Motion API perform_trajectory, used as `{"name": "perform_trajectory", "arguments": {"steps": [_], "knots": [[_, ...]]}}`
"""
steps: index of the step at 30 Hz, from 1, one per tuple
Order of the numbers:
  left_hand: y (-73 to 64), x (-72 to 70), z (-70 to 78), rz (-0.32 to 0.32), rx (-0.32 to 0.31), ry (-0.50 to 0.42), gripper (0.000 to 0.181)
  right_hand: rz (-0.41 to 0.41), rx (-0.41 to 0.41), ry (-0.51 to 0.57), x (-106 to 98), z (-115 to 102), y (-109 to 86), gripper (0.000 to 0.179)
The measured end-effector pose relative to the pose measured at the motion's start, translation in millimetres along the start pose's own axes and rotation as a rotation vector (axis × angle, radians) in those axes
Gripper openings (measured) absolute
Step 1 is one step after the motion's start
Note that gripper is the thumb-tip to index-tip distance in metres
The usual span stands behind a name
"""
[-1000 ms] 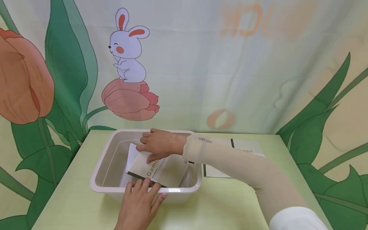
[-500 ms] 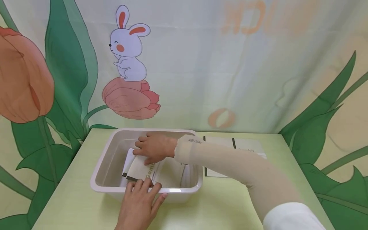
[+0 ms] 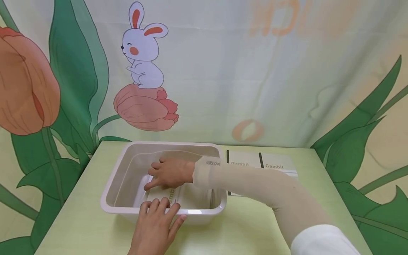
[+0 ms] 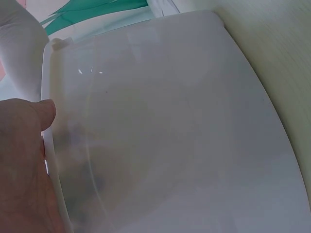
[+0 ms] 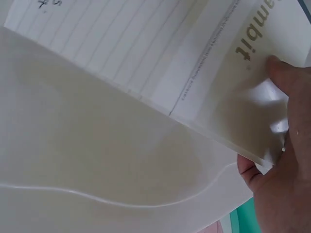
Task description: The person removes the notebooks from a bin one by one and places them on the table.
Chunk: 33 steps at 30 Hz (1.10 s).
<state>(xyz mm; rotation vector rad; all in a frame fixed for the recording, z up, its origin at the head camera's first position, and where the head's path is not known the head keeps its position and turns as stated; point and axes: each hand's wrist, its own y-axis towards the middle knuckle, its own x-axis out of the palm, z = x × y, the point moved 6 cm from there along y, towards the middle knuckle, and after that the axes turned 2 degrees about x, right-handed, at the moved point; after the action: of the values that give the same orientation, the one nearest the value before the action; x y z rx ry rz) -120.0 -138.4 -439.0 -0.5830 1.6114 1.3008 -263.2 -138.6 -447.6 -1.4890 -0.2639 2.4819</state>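
Observation:
A notebook (image 3: 159, 194) with a pale cover lettered Gambit lies low in a light plastic bin (image 3: 106, 184). My right hand (image 3: 173, 173) reaches into the bin and holds the notebook by its edge. In the right wrist view, the thumb of that hand (image 5: 286, 116) lies on the cover side and a finger curls at the edge; ruled paper shows beside the lettering. At the near side, my left hand (image 3: 156, 221) grips the bin's rim, fingers over it and thumb outside. The left wrist view shows the bin's outer wall (image 4: 170, 121) beside the hand (image 4: 22, 160).
Two more Gambit notebooks (image 3: 275, 162) lie flat on the pale green table (image 3: 255, 226) right of the bin, partly covered by the right sleeve (image 3: 255, 182). Behind the table hangs a curtain (image 3: 204, 81) printed with a rabbit and tulips.
The notebook has gone lower into the bin and lies flatter. My right hand has sunk with it, its thumb stretching to the left. The left hand has stayed on the rim.

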Motion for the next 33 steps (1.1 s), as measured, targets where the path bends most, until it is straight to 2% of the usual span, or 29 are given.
{"name": "perform_trajectory", "arguments": {"steps": [9,15,19,26,33], "knots": [[1.5,0.5,1.0,-0.044,-0.025,0.007,0.032,0.001,-0.032,-0.085,3,-10,4.9,0.046],[1.8,0.3,1.0,-0.053,-0.035,0.01,0.031,0.015,-0.035,-0.095,6,-11,6.7,0.047],[1.7,0.3,0.8,-0.047,-0.033,0.015,0.031,0.002,-0.04,-0.092,6,-12,6.8,0.049],[2.0,0.0,0.6,-0.015,-0.02,0.009,0.032,-0.007,-0.003,-0.053,3,-14,7.9,0.04],[1.7,0.5,0.0,-0.015,-0.023,0.005,0.031,-0.031,0.012,-0.148,4,-21,13.6,0.045]]}}
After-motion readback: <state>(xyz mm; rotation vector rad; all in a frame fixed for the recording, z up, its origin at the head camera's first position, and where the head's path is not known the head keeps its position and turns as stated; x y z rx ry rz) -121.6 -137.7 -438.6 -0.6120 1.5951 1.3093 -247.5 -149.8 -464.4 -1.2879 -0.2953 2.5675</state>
